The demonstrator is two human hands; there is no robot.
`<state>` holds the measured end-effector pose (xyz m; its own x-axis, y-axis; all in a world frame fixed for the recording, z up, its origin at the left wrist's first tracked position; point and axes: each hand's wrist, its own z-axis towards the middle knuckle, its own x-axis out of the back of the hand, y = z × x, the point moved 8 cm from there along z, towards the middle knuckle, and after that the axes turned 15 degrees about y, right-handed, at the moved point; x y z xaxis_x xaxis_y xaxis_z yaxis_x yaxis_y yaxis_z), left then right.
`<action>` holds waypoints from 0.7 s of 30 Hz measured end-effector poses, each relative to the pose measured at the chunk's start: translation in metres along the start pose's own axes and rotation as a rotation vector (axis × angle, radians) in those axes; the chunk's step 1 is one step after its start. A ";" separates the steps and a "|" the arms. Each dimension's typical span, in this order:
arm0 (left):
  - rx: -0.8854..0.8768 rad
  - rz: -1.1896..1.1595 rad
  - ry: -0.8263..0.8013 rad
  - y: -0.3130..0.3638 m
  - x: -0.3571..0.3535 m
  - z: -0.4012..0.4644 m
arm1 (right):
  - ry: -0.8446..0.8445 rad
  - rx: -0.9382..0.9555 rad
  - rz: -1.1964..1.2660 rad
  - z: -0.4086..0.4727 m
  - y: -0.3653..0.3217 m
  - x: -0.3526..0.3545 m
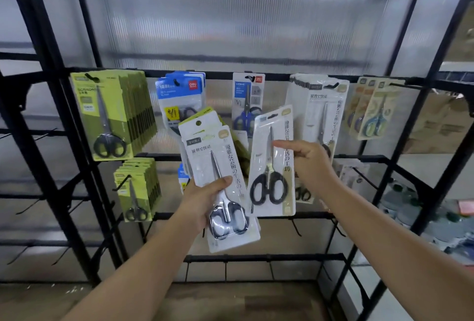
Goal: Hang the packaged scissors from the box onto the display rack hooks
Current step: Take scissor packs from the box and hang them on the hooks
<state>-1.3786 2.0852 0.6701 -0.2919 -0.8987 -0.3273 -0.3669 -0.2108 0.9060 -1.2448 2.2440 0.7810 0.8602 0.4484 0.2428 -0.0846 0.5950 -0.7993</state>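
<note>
Two forearms reach up from the lower edge. Left hand (202, 200) grips a fanned stack of white scissors packs (218, 171), thumb clamped across the front; the packs behind overlap, so their number cannot be told. Right hand (307, 164) pinches one white pack (272, 164) by its right edge, fingers hidden behind the card. On the black rack (230, 74), five hooks in the upper row carry packs: green (107, 115), blue (179, 100), one single blue-handled pack (247, 102), white (320, 112), and apparently three beige (372, 110).
</note>
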 end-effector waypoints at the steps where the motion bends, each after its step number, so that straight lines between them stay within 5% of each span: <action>1: -0.012 -0.003 0.002 0.000 0.000 0.000 | -0.013 -0.033 0.023 0.001 0.004 0.002; 8: -0.111 -0.013 0.028 0.011 -0.021 0.000 | -0.010 -0.232 0.110 0.009 0.027 0.050; 16: -0.120 -0.010 0.027 0.006 -0.058 -0.006 | 0.327 -0.335 0.123 0.037 0.036 0.118; 21: -0.110 0.005 0.016 0.003 -0.068 -0.010 | 0.259 -0.388 0.087 0.054 0.028 0.122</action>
<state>-1.3506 2.1416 0.6976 -0.2786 -0.9058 -0.3193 -0.2664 -0.2465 0.9318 -1.1695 2.3511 0.8175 0.9596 0.2750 0.0600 -0.0103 0.2472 -0.9689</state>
